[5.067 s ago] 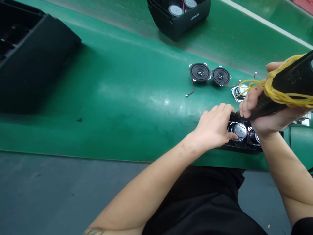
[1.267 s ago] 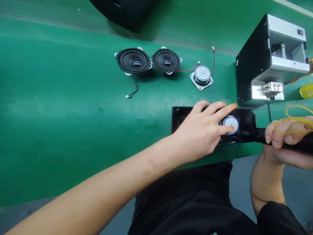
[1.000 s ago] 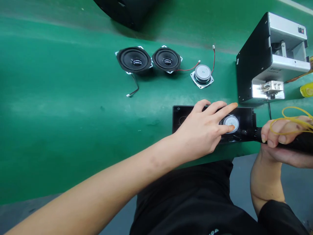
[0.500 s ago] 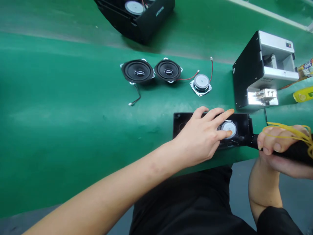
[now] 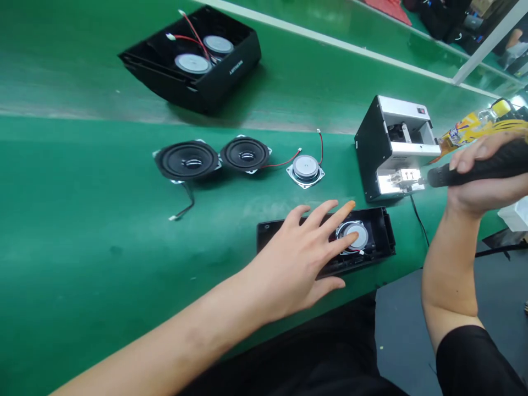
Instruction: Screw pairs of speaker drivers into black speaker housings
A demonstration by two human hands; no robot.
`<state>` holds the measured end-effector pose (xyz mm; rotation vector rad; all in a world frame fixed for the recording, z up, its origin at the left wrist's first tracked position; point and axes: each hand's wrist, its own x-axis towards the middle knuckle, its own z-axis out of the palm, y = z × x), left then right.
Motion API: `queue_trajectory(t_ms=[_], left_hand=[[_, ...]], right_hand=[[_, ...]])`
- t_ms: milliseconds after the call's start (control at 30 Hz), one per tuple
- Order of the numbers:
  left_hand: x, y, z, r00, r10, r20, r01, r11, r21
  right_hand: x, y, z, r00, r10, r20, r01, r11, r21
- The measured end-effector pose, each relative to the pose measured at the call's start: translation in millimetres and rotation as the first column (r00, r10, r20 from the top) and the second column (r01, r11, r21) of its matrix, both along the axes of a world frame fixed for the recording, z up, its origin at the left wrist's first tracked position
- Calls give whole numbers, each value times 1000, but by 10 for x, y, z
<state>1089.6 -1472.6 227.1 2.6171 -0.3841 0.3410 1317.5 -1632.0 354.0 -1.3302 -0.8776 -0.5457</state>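
With fingers spread, my left hand (image 5: 303,256) lies over a black speaker housing (image 5: 379,234), its index fingertip resting on the round speaker driver (image 5: 358,235) inside. A short wire with a white plug shows at that driver's lower edge. My right hand (image 5: 482,170) is wrapped round a black electric screwdriver (image 5: 495,163), raised above the bench. The screwdriver's tip points left at the front fixture of a silver and black screw feeder (image 5: 406,151); I cannot tell if it touches.
Behind the housing lie a small driver (image 5: 306,168) facing down and two black-coned drivers (image 5: 246,153), (image 5: 187,159) with wires. Farther back stands a larger black enclosure (image 5: 231,71) holding two drivers. A yellow-labelled bottle (image 5: 462,132) stands beyond the feeder.
My right hand has lifted the screwdriver from the housing up to the screw feeder. My left hand stays on the housing, its thumb now spread out. The view has shifted right and up.
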Motion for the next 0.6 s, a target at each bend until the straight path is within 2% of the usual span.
queue_trajectory(t_ms=[167, 367, 533, 600], left_hand=[[-45, 43, -83, 1000, 14, -14, -13, 999, 36], [-45, 62, -52, 1000, 11, 2, -11, 1000, -3], [-41, 76, -10, 1000, -4, 7, 4, 1000, -21], [-40, 87, 22, 1000, -12, -12, 12, 999, -31]], right_hand=[[-28, 7, -131, 997, -53, -63, 47, 995, -92], [-49, -116, -68, 998, 20, -60, -23, 998, -60], [-57, -177, -16, 996, -66, -57, 50, 970, -237], [-81, -170, 18, 994, -74, -82, 56, 977, -205]])
